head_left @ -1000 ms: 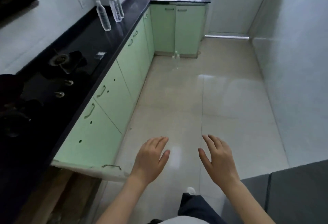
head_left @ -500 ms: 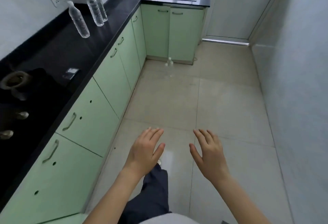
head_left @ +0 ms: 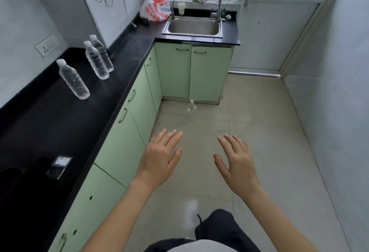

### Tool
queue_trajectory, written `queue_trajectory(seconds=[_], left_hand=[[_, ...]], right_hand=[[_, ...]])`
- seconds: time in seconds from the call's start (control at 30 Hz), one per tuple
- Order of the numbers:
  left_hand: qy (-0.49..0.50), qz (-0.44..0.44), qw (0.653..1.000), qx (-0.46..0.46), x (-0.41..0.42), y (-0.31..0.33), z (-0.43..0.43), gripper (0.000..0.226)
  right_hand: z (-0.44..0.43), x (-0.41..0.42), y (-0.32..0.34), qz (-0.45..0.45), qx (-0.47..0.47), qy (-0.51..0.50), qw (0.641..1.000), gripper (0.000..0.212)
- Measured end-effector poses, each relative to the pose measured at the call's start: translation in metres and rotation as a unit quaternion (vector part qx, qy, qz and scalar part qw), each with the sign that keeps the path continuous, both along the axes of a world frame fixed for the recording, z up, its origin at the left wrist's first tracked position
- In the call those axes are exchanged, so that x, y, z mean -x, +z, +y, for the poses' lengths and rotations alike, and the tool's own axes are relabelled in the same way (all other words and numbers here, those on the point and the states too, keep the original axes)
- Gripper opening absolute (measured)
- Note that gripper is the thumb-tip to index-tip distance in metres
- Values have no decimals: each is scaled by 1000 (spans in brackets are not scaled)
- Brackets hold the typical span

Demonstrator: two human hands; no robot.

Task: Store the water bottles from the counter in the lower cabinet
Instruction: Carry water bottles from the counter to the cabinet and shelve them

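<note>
Three clear water bottles with white caps stand on the black counter at the left: one nearest me, and two close together farther back, one in front of the other. More clear bottles stand on the floor in front of the green lower cabinets under the sink. My left hand and my right hand are held out over the floor, palms down, fingers spread, holding nothing. Both are well short of the bottles.
Green lower cabinet doors with metal handles run along the left under the counter. A steel sink with a tall tap sits at the far end, a red and white plastic bag beside it. A white wall is at the right.
The view has moved forward down the kitchen and tilted up; the counter bottles, the sink and the window are nearer. Both hands stay open and empty in front of me.
</note>
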State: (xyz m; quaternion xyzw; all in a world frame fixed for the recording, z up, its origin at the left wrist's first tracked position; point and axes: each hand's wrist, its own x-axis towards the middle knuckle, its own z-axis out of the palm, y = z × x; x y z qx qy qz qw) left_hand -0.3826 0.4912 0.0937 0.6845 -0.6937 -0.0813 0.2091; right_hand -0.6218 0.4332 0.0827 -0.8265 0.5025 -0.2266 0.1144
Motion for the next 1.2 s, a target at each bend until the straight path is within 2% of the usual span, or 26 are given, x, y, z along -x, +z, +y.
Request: queue_trajectory(seconds=[0.2, 0.33, 0.47, 0.63, 0.8, 0.93, 1.07, 1.2], left_hand=[[78, 79, 993, -31, -33, -38, -81, 55], [127, 82, 986, -65, -62, -59, -145, 56], [195, 79, 976, -63, -106, -38, -219, 59], [274, 66, 959, -5, -173, -8, -290, 55], [354, 87, 931, -5, -240, -15, -316, 54], [395, 115, 910, -53, -294, -44, -322, 64], [424, 107, 895, -94, -349, -63, -331, 76], [463, 113, 875, -87, -407, -57, -346, 73]], right_hand=[[-119, -49, -33, 15, -41, 59, 997, 56], [-221, -88, -41, 47, -53, 124, 990, 58], [-318, -147, -24, 55, -48, 193, 978, 58], [-412, -238, -3, 42, -29, 272, 961, 59], [-464, -335, -6, 25, -28, 323, 946, 58], [-482, -402, -31, 57, -46, 349, 934, 60], [-499, -464, -50, 104, -46, 378, 919, 61], [-518, -534, -48, 123, -34, 399, 908, 62]])
